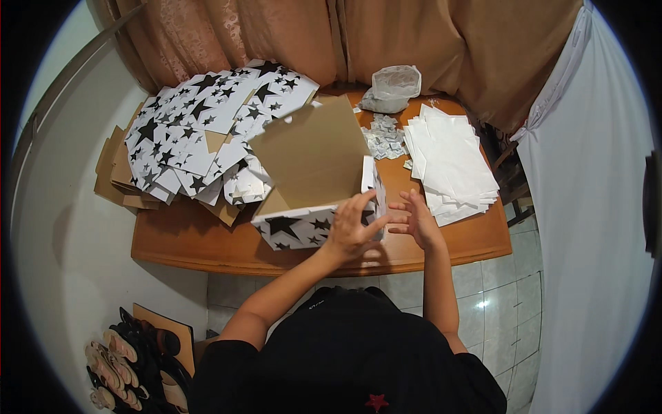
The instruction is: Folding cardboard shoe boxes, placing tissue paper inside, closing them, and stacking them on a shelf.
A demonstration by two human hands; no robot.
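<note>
A cardboard box (296,231), white with black stars outside and plain brown inside, stands partly folded near the table's front edge. Its brown lid panel (317,152) rises at the back, and its front and right walls are up. My left hand (353,226) grips the front right corner, fingers over the top edge and thumb pointing right. Just right of that corner, my right hand (418,221) is open with its fingers spread and nothing in it. Whether its fingertips touch the box's right side, I cannot tell.
A heap of flat star-printed cardboard pieces (200,124) covers the table's left. Behind the box's right side lie many small sachets (385,138) and a clear plastic bag (394,86). White sheets (448,162) are stacked at right on the wooden table (186,238). Shoes (114,366) stand lower left.
</note>
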